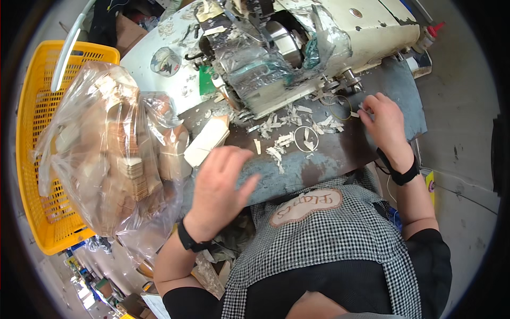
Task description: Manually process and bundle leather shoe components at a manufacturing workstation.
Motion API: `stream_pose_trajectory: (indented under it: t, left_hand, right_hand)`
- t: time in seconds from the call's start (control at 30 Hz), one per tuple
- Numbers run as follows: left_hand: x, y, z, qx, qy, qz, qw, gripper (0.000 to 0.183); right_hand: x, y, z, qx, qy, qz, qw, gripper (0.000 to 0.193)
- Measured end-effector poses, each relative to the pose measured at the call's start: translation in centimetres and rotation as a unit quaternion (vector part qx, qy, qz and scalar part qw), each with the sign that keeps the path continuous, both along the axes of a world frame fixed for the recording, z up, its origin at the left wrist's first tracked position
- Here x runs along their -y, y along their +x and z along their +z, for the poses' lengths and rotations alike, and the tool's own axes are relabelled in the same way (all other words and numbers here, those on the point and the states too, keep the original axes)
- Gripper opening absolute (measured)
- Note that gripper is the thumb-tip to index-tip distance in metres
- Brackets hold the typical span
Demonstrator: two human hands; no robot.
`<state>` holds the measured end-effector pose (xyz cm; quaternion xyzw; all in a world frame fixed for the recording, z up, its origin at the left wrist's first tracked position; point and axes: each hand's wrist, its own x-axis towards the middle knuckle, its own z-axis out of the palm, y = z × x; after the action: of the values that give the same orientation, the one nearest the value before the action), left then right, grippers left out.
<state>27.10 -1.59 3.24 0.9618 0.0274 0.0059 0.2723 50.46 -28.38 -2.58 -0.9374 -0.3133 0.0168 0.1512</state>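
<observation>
My left hand is open, fingers and thumb spread, just in front of a small stack of pale, flat cut pieces on the bench. Whether its fingertips touch the stack cannot be told. At the bench's right, my right hand has its fingers curled in a pinch; what lies between the fingertips is too small to name. A thin yellowish rubber band lies just left of those fingertips. Another, paler band rests among shaved scraps in the middle.
Behind the scraps stands a cream-coloured machine, its front wrapped in clear plastic. At left, a yellow basket carries a clear plastic bag of stacked tan pieces. A clear cup and a red-capped bottle stand farther back.
</observation>
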Motion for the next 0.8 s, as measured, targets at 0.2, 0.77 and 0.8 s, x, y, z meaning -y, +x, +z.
stream_pose_trajectory:
  t: [0.2, 0.77, 0.8]
  left_hand:
    - [3.2, 1.3, -5.5, -0.020, -0.008, 0.021, 1.000, 0.051]
    - [4.6, 4.3, -7.1, 0.068, -0.036, 0.014, 0.997, 0.029]
    - [4.8, 4.4, -6.9, 0.083, -0.043, -0.055, 0.994, 0.032]
  right_hand:
    - [-0.3, -1.5, -2.6, -0.068, 0.104, 0.079, 0.989, 0.016]
    - [-1.2, -3.9, -0.7, -0.111, 0.176, 0.179, 0.962, 0.032]
    - [-2.1, -4.4, -1.0, -0.080, 0.175, 0.209, 0.959, 0.032]
